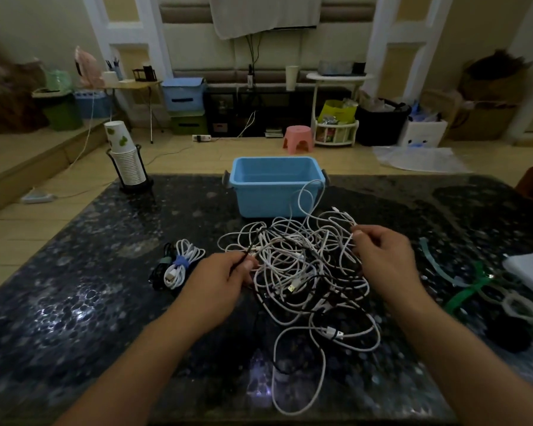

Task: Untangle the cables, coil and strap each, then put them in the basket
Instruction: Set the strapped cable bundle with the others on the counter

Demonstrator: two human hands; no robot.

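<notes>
While the left hand [228, 272] pinches a dark cable end at the left edge of the tangle, the right hand [382, 256] holds its grip on a white strand at the tangle's upper right, fingers curled round it. Between them, at the centre of the frame, the tangled cables [305, 272] sprawl across the dark tabletop [74, 302], white loops knotted with black ones, one loop trailing toward the bottom edge and another arching up against the blue basket [277, 186]. Two coiled bundles [176, 265], one white with a blue strap and one dark, lie just left of the left hand, strapped but not yet in the basket, which looks empty. By that showing the work appears early: most cables remain to be separated, coiled and strapped. Loose straps [462, 287], green and pale, wait at the right of the frame. Open tabletop lies at lower left; a cup stack [126, 158] stands at the upper-left corner, well apart.
</notes>
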